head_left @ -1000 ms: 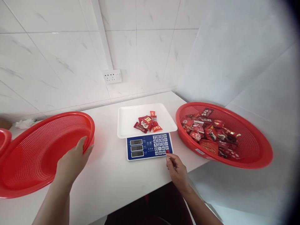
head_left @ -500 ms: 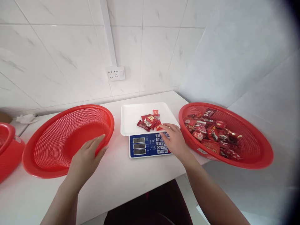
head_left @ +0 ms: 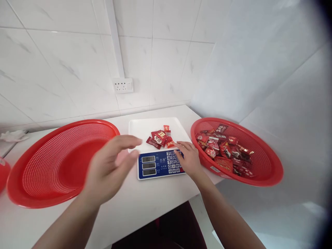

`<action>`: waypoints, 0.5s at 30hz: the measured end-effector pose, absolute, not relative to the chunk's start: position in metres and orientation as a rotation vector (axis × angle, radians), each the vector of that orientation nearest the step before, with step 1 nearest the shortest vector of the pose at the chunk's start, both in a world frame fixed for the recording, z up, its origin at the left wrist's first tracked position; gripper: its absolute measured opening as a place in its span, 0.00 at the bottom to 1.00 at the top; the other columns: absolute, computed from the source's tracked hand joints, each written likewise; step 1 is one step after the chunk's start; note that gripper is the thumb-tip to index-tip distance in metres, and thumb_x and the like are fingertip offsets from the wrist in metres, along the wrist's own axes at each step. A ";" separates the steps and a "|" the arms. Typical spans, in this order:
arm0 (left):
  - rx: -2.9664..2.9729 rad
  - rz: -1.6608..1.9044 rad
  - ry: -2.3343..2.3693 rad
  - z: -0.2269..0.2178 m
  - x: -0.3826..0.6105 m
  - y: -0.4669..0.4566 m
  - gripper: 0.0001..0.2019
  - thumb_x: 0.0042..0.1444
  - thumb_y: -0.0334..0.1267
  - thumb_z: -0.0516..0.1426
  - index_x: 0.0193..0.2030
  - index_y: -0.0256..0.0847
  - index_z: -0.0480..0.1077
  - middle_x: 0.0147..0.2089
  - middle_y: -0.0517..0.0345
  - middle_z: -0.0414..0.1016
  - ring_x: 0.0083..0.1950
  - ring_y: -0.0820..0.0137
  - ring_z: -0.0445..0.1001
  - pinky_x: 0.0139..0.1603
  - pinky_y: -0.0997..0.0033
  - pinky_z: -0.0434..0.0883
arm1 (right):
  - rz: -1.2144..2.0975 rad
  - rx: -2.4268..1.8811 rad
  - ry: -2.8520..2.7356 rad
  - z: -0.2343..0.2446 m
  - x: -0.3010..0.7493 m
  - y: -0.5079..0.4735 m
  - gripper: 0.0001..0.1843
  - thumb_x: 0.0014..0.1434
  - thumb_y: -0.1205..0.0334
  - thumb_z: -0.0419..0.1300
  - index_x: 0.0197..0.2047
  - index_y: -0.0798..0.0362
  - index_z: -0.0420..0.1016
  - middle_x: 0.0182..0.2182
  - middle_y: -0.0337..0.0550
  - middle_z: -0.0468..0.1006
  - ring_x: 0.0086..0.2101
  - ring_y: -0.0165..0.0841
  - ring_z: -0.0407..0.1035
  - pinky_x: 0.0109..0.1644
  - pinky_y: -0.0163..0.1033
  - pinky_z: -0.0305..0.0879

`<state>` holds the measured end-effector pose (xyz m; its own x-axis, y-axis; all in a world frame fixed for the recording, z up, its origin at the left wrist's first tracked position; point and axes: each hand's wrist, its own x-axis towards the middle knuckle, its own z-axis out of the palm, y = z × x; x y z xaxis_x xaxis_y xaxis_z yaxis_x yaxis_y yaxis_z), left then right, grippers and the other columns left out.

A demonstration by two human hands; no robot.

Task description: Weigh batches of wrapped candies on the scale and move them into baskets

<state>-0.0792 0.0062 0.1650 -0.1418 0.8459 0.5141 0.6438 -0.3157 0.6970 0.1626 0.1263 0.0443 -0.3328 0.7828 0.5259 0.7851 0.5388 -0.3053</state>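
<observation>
Several red wrapped candies lie in a small heap on the white tray of a blue digital scale. My right hand rests over the tray's front right edge, fingers stretched out beside the heap, with nothing seen in it. Between the left basket and the scale, my left hand is raised, somewhat blurred, its thumb and fingers apart and nothing between them. Its fingertips are near the tray's front left corner.
On the right stands a red mesh basket holding many wrapped candies. A second red basket on the left shows a bare bottom. Part of another red container and a crumpled tissue are at the far left. Tiled wall with a socket behind.
My left hand has moved right, from over the left basket's rim toward the scale. My right hand stays at the tray's edge. The view has shifted slightly to the right.
</observation>
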 end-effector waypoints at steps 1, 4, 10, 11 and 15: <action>1.956 1.326 1.661 0.161 -0.067 0.018 0.10 0.56 0.42 0.53 0.43 0.47 0.70 0.44 0.57 0.75 0.45 0.68 0.72 0.43 0.68 0.72 | -0.013 -1.293 -2.161 0.048 0.161 0.128 0.14 0.61 0.61 0.52 0.48 0.49 0.74 0.47 0.44 0.75 0.49 0.42 0.64 0.51 0.49 0.56; 2.084 0.976 1.641 0.140 -0.044 0.055 0.12 0.58 0.38 0.51 0.47 0.47 0.68 0.49 0.59 0.73 0.52 0.67 0.68 0.49 0.65 0.70 | -0.008 -1.379 -2.200 0.057 0.156 0.130 0.14 0.60 0.61 0.53 0.48 0.48 0.73 0.48 0.43 0.76 0.50 0.44 0.63 0.50 0.51 0.55; 2.237 0.746 1.714 0.105 -0.031 0.108 0.16 0.58 0.37 0.50 0.52 0.41 0.64 0.55 0.52 0.68 0.60 0.63 0.61 0.59 0.61 0.62 | 0.047 -1.383 -2.216 0.060 0.154 0.130 0.13 0.60 0.61 0.53 0.47 0.47 0.73 0.46 0.42 0.77 0.51 0.45 0.63 0.50 0.55 0.53; 2.260 0.710 1.708 0.103 -0.030 0.113 0.17 0.57 0.38 0.50 0.54 0.41 0.63 0.57 0.51 0.66 0.61 0.62 0.59 0.61 0.59 0.60 | 0.051 -1.363 -2.208 0.059 0.153 0.130 0.12 0.60 0.61 0.53 0.46 0.47 0.73 0.46 0.42 0.78 0.51 0.46 0.64 0.50 0.55 0.53; 2.295 0.549 1.734 0.096 -0.027 0.129 0.23 0.56 0.42 0.52 0.58 0.42 0.60 0.61 0.49 0.61 0.65 0.54 0.52 0.63 0.51 0.54 | 0.056 -1.176 -2.122 0.056 0.154 0.127 0.12 0.60 0.62 0.53 0.44 0.49 0.74 0.43 0.43 0.78 0.48 0.43 0.66 0.52 0.54 0.56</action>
